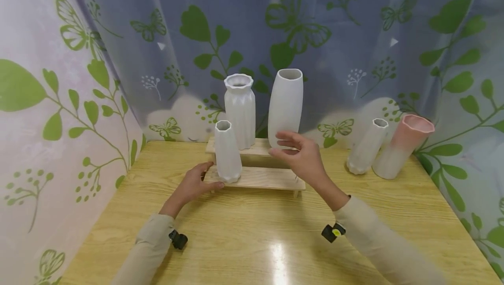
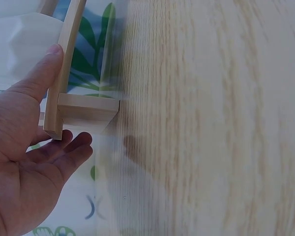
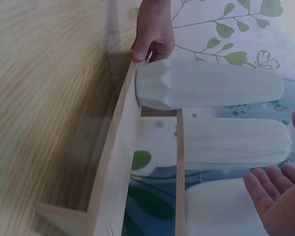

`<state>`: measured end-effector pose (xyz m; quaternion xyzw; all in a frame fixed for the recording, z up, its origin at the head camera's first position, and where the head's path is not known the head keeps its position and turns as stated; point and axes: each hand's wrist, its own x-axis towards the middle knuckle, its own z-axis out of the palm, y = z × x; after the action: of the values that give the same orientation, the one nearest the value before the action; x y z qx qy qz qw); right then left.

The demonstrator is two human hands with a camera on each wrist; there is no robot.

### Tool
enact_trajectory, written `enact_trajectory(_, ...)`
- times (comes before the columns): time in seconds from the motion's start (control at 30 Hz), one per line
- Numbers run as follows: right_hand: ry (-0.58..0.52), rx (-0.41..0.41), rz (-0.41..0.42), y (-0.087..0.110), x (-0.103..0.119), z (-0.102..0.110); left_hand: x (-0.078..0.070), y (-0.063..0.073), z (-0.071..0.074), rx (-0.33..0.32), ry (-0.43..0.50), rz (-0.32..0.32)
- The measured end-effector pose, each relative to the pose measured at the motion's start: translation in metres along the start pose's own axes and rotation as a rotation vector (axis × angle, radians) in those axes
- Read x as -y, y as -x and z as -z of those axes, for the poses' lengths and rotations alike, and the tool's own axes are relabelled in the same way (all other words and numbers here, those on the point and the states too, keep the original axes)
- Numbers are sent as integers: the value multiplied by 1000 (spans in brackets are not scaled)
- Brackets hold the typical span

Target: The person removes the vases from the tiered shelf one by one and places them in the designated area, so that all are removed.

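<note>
My left hand (image 1: 195,182) grips the left end of a two-tier wooden stand (image 1: 267,178). In the left wrist view the thumb lies along the front edge of the shelf (image 2: 68,59) and the fingers bend round its end. Close beside that hand, a slim white ribbed vase (image 1: 227,153) stands upright on the lower tier. On the upper tier are a white vase with a scalloped rim (image 1: 240,114) and a tall smooth white vase (image 1: 286,101). My right hand (image 1: 301,156) hovers before the smooth vase's lower part, fingers loosely bent and holding nothing.
To the right on the wooden table (image 1: 236,241) are a slim white vase (image 1: 366,149) and a pink-and-white vase (image 1: 401,149), side by side. A patterned curtain (image 1: 244,18) closes off the back, and a similar patterned sheet (image 1: 47,145) hangs at the left.
</note>
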<state>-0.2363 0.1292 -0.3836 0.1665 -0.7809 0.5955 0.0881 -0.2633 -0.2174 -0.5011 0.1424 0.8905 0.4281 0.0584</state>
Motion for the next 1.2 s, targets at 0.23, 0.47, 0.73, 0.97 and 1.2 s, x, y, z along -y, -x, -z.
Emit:
enact_trajectory(0.23,-27,12,-6,-2,-7,-26,0,0,2,-1,-16,7)
enact_trajectory(0.47,-52,43,-10,-6,-12,-52,1,-3,2,-12,-26,-1)
enact_trajectory(0.73,-56,47,-13,-7,-17,-81,0,-3,1,-28,-10,-35)
enact_trajectory(0.97,-91,39,10,-9,-21,-99,1,-2,0,-35,-1,-48)
enact_trajectory(1.2,-113,41,-21,-13,-24,-114,2,0,-2,-40,-8,-46)
